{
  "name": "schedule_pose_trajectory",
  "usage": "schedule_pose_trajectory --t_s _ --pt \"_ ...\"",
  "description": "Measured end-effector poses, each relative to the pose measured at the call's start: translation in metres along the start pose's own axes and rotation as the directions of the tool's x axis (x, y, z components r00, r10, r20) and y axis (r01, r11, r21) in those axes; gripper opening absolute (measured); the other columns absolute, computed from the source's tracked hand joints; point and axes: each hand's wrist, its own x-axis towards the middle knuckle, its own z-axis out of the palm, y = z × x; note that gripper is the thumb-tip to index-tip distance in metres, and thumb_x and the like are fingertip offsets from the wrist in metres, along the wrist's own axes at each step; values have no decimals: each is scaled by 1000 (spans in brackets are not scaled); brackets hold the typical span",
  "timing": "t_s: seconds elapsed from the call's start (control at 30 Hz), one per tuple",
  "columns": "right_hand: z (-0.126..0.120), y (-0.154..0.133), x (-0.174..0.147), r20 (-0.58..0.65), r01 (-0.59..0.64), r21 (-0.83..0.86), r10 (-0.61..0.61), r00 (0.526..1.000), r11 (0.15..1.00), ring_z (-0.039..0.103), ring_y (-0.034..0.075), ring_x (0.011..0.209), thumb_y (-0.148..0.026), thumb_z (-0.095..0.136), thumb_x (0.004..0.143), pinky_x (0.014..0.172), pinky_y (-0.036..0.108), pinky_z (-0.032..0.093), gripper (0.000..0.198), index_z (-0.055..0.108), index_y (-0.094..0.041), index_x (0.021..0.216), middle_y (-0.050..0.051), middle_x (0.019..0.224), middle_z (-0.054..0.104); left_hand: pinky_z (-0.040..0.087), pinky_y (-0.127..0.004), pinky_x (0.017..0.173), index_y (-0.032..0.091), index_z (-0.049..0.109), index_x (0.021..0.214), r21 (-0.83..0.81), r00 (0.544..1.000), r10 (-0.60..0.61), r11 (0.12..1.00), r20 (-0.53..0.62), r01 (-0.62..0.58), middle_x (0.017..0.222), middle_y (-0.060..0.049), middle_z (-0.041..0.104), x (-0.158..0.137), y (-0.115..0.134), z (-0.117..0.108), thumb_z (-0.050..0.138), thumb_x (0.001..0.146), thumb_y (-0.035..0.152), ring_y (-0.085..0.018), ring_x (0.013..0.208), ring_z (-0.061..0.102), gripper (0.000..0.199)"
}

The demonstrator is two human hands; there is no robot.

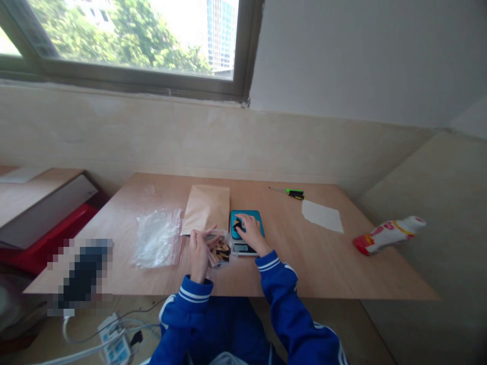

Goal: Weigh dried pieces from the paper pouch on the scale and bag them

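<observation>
My left hand [198, 253] pinches the edge of a clear zip bag [233, 257], which holds brown and black dried slices [220, 250]. On the blue platform of a small digital scale [255, 217] lies a black and tan dried slice [238, 225]. My right hand [251, 230] reaches over that platform with its fingers curled around the slice. Part of the scale's display [245, 248] shows below my right hand. A brown paper bag [207, 205] lies flat just behind the zip bag.
A stack of clear zip bags [155, 241] lies to the left. Toward the back right are screwdrivers [294, 193] and a sheet of white paper [322, 216]. A red and white bottle [390, 235] lies at the right. A blurred-out dark object [83, 274] sits at the front left corner.
</observation>
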Motion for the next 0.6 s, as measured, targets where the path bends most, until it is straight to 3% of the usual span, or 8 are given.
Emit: schedule_pose_trajectory --t_s 0.2,0.33,0.47,0.6 --pt "5 -3 0 11 10 28 -10 1000 1000 51 28 102 -16 58 82 85 41 37 23 63 -20 104 8 107 65 56 -41 79 22 35 76 -21 1000 -6 1000 -13 6 113 -13 69 2 0 -3 49 81 37 -22 79 73 22" --pt "3 -1 0 -37 -10 73 13 999 997 51 28 98 -10 56 79 84 41 39 25 62 -18 102 9 103 64 56 -41 78 22 34 76 -44 1000 -5 999 -11 4 112 -14 69 3 -1 -4 49 81 39 -22 79 73 24" --pt "-9 -4 0 -105 -7 166 25 994 986 54 23 93 -4 50 77 83 37 43 26 62 -16 96 9 95 63 56 -41 79 22 35 75 -38 1000 -16 999 -14 16 113 -15 69 0 3 -1 52 80 40 -22 77 72 25" --pt "-32 -23 -2 -180 45 312 13 984 949 57 19 91 -8 52 79 78 30 47 20 62 -18 92 6 95 63 55 -43 80 22 34 74 -46 1000 -15 999 12 15 111 -14 70 -1 2 0 53 80 41 -22 77 72 28"
